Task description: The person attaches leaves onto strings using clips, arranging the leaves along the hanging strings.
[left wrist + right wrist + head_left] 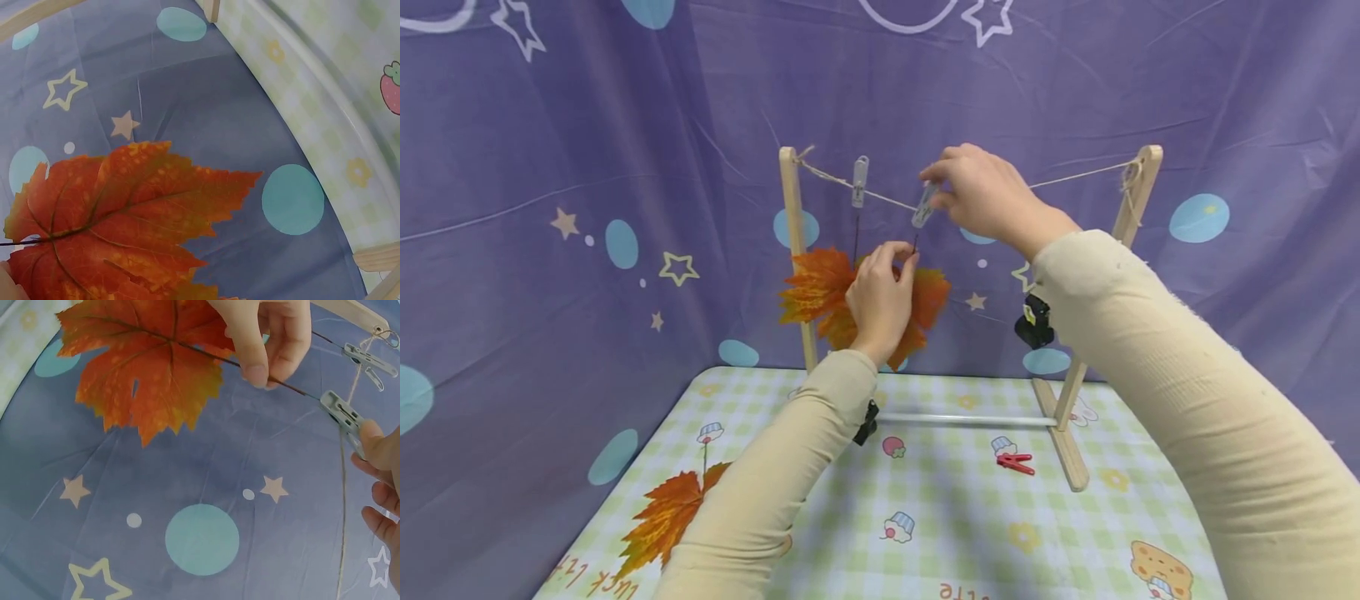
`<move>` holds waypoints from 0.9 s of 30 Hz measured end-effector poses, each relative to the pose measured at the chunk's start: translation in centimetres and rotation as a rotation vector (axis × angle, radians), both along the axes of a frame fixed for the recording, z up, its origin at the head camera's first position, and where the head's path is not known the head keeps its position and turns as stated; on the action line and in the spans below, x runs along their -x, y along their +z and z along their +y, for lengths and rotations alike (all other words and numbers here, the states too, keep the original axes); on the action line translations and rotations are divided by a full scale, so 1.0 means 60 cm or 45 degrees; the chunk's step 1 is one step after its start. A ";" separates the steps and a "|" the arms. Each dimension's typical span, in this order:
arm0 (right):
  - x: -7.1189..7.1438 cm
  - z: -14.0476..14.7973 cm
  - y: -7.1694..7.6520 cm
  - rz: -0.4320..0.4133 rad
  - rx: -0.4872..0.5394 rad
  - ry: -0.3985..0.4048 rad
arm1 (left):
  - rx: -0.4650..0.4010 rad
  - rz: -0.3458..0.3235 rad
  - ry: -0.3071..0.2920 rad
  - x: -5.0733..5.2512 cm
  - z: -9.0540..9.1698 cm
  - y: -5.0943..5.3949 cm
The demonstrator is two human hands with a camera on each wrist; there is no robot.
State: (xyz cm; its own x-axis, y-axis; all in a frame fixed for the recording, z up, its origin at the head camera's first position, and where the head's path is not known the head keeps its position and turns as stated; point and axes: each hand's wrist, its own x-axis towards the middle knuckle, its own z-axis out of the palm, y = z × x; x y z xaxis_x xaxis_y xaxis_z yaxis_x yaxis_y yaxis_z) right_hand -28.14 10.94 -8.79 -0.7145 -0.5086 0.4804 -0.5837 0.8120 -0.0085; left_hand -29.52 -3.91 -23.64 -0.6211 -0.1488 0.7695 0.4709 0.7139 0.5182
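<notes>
My left hand [883,296] pinches the thin stem of an orange maple leaf [150,356] between thumb and fingers, and the leaf hangs below. Above it, my right hand [988,196] grips the handle end of a grey clothespin [340,412] at the string. The stem's upper tip meets this clothespin's lower end in the right wrist view; whether its jaws clamp the stem I cannot tell. To the left, a second grey clothespin [860,183] sits on the string, with another orange leaf [820,283] hanging by its stem beneath, partly covered by my left hand.
The string [1075,177] runs between two wooden posts [793,200], joined low down by a white rod [962,420]. On the checked tablecloth [970,492] lie a red clothespin [1015,463] and, at left, another leaf [666,512], partly behind my left sleeve. A purple curtain [625,125] hangs behind.
</notes>
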 end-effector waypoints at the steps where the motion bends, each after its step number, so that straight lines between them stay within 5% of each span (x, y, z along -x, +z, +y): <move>1: -0.001 -0.002 -0.001 0.002 0.012 -0.005 | -0.004 -0.009 -0.014 -0.001 0.000 0.000; 14: 0.002 -0.009 -0.019 -0.009 0.243 -0.069 | -0.014 -0.072 -0.186 -0.025 -0.009 -0.007; 27: -0.018 0.018 -0.038 0.051 0.475 -0.048 | 0.055 -0.040 -0.368 -0.050 -0.058 -0.009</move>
